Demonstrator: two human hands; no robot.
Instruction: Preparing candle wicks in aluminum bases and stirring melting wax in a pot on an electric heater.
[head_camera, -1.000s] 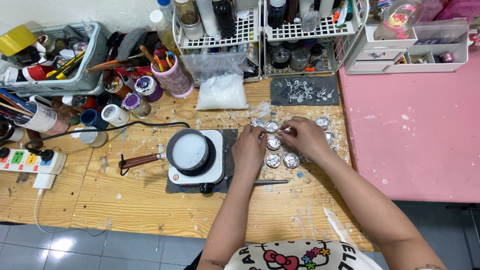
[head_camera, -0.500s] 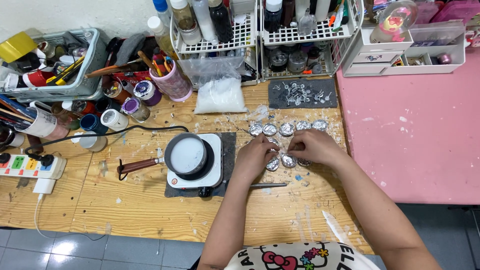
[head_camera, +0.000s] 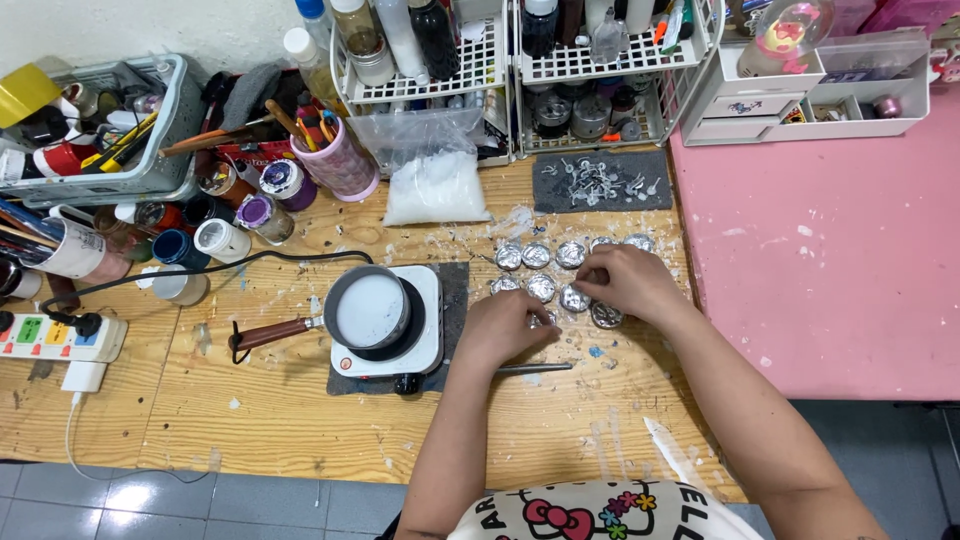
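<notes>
Between the two hands, on the wax-spattered plywood bench (head_camera: 300, 420), lies a cluster of small foil cups (head_camera: 541, 287) set in short rows that run left to right. The right hand (head_camera: 632, 282) rests over the right end of the rows, its fingertips (head_camera: 597, 277) drawn together on one foil cup (head_camera: 574, 298) in the middle row; whether it truly pinches the rim or only touches it cannot be told. The left hand (head_camera: 507, 327) sits just below and left of the cluster, fingers curled, its tips touching or hiding the lowest cup; what it grips is hidden. Another foil cup (head_camera: 606, 316) shows just under the right hand. So the cups lie straight ahead of both hands, the right one nearer the far row, the left one nearer the near edge.

Just below the left hand lies a thin metal tool (head_camera: 535, 367), its long axis left to right. Beside the left wrist stands a small white hot plate (head_camera: 425, 345) on a dark mat, bearing a pot of white melted wax (head_camera: 369, 308) whose wooden handle (head_camera: 268, 333) points left, away from the hands. Farther back sit a clear bag of white flakes (head_camera: 437, 183), a grey mat of metal wick tabs (head_camera: 600, 181) and wire racks of bottles (head_camera: 430, 60). At the right stands a pink table (head_camera: 830, 270).
</notes>
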